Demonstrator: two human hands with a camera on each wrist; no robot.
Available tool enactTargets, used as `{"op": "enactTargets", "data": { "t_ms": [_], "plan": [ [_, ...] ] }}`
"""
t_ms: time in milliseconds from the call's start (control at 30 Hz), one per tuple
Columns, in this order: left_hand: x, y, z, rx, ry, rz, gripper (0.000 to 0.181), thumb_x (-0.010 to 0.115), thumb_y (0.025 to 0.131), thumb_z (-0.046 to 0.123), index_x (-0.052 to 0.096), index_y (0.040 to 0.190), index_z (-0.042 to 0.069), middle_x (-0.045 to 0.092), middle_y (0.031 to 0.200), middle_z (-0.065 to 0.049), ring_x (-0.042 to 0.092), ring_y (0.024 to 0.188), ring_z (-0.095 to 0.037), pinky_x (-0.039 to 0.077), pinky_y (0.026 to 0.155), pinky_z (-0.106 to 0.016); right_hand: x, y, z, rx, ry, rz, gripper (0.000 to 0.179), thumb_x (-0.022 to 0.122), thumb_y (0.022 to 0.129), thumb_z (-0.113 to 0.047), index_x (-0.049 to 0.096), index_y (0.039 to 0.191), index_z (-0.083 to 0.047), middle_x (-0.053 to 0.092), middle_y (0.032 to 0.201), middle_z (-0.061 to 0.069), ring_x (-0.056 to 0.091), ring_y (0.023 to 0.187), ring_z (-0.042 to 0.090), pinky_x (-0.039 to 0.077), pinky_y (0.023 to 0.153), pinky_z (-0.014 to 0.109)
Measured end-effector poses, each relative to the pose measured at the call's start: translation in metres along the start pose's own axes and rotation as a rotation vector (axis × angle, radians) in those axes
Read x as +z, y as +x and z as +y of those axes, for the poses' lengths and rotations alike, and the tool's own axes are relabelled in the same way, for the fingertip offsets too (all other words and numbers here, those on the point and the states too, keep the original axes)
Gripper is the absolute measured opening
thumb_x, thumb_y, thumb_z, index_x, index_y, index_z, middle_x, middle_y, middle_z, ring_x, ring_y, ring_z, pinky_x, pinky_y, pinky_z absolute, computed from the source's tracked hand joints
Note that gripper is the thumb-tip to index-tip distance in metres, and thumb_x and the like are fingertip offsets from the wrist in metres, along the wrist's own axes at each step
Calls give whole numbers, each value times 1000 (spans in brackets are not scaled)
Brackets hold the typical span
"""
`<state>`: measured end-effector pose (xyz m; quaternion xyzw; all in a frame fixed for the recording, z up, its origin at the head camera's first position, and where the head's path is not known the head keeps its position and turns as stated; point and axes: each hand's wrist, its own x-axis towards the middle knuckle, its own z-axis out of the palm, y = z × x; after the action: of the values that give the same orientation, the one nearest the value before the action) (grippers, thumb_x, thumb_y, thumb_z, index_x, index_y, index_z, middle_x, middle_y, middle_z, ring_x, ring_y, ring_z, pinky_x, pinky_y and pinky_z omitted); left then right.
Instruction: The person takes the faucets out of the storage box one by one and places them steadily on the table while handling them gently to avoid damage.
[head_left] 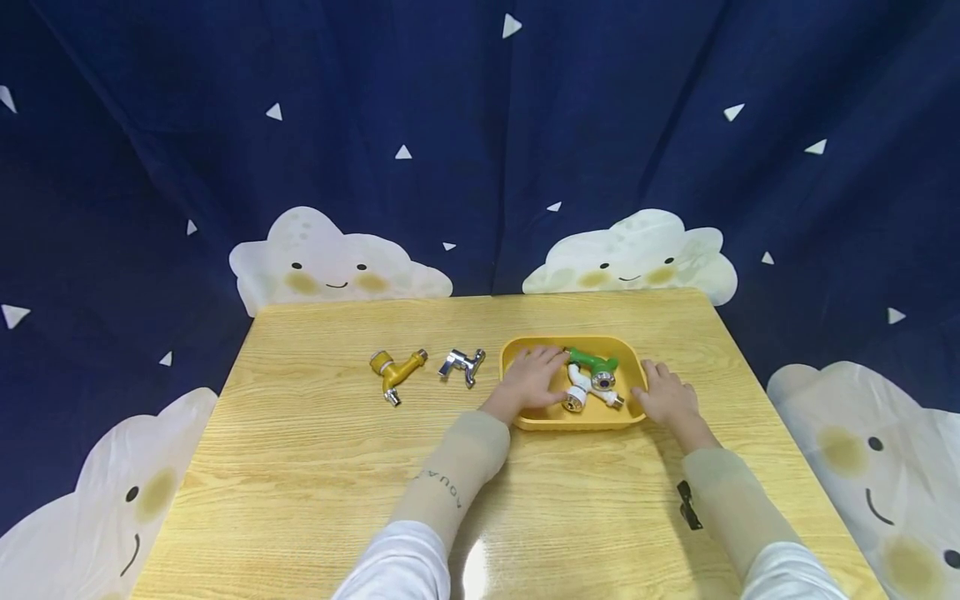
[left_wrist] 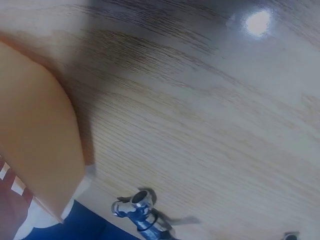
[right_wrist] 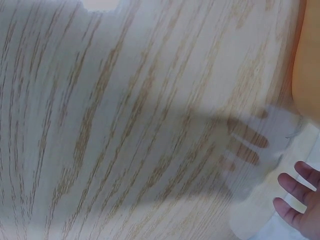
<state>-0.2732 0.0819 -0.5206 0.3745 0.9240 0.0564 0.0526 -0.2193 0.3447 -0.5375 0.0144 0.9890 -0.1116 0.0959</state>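
Observation:
A yellow plastic basket (head_left: 525,423) holds a green tap (head_left: 592,363) and a white tap (head_left: 577,392), which lie against each other. My left hand (head_left: 532,379) reaches over the basket's left side, fingers extended toward the green tap's threaded end and thumb near the white tap. At the right rim is my right hand (head_left: 667,393), its thumb overlapping the edge. The right wrist view shows its fingers (right_wrist: 290,187) spread apart. To the left of the basket lie a chrome tap (head_left: 462,364) and a yellow tap (head_left: 396,372).
The wooden table (head_left: 315,483) carries all of these. A small black object (head_left: 688,504) shows beside my right sleeve. Dark blue curtain (head_left: 480,125) with white triangles hangs behind the table, and cloud cutouts (head_left: 337,262) stand along its back edge.

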Motion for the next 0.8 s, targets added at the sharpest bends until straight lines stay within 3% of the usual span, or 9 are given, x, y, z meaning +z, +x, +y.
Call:
{"op": "enactTargets", "data": {
  "t_ms": [200, 800],
  "plan": [
    [2, 2, 9, 15, 14, -49, 74, 51, 84, 56, 27, 144, 22, 26, 148, 1, 25, 134, -21, 20, 108, -46, 0, -1, 0, -2, 0, -2, 64, 38, 93, -35, 18, 141, 1, 27, 136, 29, 34, 117, 51, 27, 90, 67],
    [11, 9, 25, 70, 73, -107, 71, 51, 85, 53, 24, 145, 25, 25, 149, 6, 22, 136, -19, 22, 108, -47, -1, -2, -2, -1, -2, -4, 63, 37, 93, -35, 19, 141, 0, 26, 136, 30, 33, 118, 50, 27, 90, 68]
  ]
}}
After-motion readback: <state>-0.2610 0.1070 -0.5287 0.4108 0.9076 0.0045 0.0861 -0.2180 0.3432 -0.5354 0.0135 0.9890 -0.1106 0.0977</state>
